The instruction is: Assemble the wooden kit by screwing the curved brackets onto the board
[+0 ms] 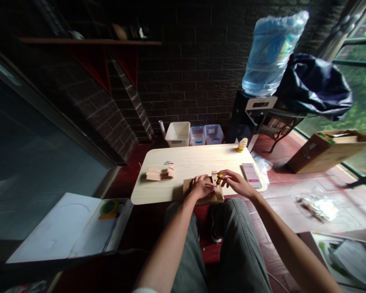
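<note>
At the front edge of the pale table (198, 156) lies a flat wooden board (187, 186) with a light wooden piece (214, 176) on it. My left hand (201, 187) rests on the board, fingers pinching a thin brown stick-like item (210, 186). Just to its right, my right hand (233, 182) is closed around a small yellow and dark tool (220, 178) held over the wooden piece. The tool's tip is too small to make out. Farther left, a group of joined wooden pieces (160, 173) lies beside several small dark metal parts (168, 163).
A yellow-capped clear bottle (242, 145) stands at the table's back right, with a phone-like flat item (251, 175) near the right edge. Behind the table are a white bin (178, 133), clear bins (213, 134) and a water dispenser (242, 116). A cardboard box (323, 151) stands right.
</note>
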